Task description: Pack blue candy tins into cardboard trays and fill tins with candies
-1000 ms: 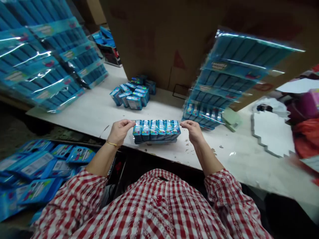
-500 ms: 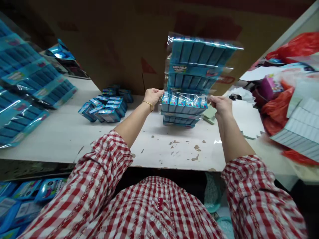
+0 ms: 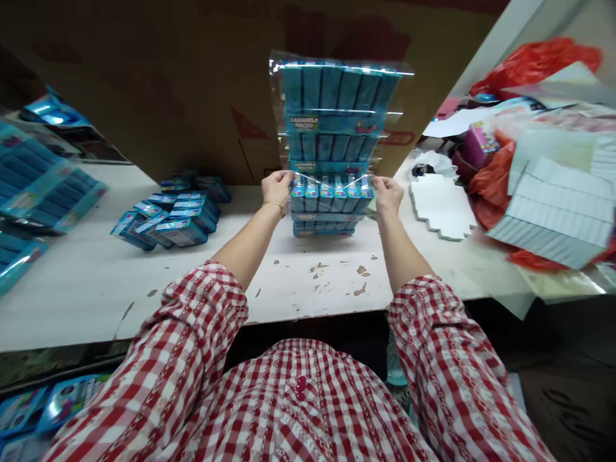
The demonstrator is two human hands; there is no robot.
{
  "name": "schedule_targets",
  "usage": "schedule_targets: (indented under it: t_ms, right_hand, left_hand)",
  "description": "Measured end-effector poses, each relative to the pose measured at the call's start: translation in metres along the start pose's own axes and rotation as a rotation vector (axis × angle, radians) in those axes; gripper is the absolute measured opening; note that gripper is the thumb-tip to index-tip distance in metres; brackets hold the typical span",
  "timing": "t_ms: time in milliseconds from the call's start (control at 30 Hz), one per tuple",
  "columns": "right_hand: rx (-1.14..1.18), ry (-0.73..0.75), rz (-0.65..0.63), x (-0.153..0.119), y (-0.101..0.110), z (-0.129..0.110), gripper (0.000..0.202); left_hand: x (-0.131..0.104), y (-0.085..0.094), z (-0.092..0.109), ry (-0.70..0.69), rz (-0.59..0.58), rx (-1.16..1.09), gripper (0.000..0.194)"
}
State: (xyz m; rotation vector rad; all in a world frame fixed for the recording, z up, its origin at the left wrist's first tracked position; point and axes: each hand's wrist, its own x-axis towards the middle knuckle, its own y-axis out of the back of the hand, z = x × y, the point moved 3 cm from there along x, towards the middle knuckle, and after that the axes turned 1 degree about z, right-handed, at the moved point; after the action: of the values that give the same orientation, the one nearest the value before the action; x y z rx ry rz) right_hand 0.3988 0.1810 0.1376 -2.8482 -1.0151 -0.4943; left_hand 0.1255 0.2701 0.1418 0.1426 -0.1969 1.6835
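Note:
A stack of blue candy display trays (image 3: 332, 144), printed "CARAMELO MACIZO" and filled with small blue boxes, stands on the white table against a large carton. Clear plastic bags cover the trays. My left hand (image 3: 276, 191) pinches the clear film at the left edge of a lower tray; a gold bracelet circles that wrist. At the same tray's right edge, my right hand (image 3: 389, 194) pinches the film too. Between my hands the film edge runs across the tops of a row of small boxes (image 3: 332, 188).
Left of the stack lies a pile of loose blue boxes (image 3: 176, 215). More wrapped trays (image 3: 43, 176) stand at the far left. A large cardboard carton (image 3: 192, 96) rises behind. On the right are white card sheets (image 3: 440, 205), red plastic bags (image 3: 534, 67) and a folded white carton sheet (image 3: 558, 212).
The view has swung to the right, so the table contents appear further left. Both hands keep their pinch on the film, and the film now looks straighter across the tray.

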Motion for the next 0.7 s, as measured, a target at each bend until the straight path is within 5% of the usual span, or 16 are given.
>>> schedule_targets:
  t_ms: [100, 200, 300, 400, 500, 633, 700]
  right_hand:
    - [-0.119, 0.004, -0.021, -0.035, 0.031, 0.02, 0.035]
    - [-0.351, 0.081, -0.111, -0.076, 0.087, 0.048, 0.037]
    - [-0.63, 0.007, -0.095, -0.091, 0.148, 0.081, 0.039]
    - [-0.805, -0.106, -0.025, -0.067, 0.191, 0.108, 0.04]
    - [-0.866, -0.134, 0.052, -0.024, 0.213, 0.12, 0.037]
    - [-0.871, -0.145, 0.097, 0.021, 0.226, 0.114, 0.033]
    - [-0.824, -0.123, 0.04, 0.035, 0.217, 0.108, 0.033]
  left_hand:
    - [-0.011, 0.014, -0.006, -0.058, 0.026, 0.063, 0.027]
    - [-0.039, 0.041, -0.007, -0.221, 0.126, 0.208, 0.035]
    - [-0.098, 0.052, -0.017, -0.395, -0.05, 0.385, 0.035]
    - [-0.177, 0.039, -0.045, -0.508, -0.469, 0.539, 0.029]
    - [-0.243, 0.021, -0.079, -0.467, -0.834, 0.672, 0.031]
    - [-0.276, 0.011, -0.096, -0.395, -0.916, 0.877, 0.044]
    - [-0.279, 0.011, -0.096, -0.4, -0.916, 0.935, 0.046]
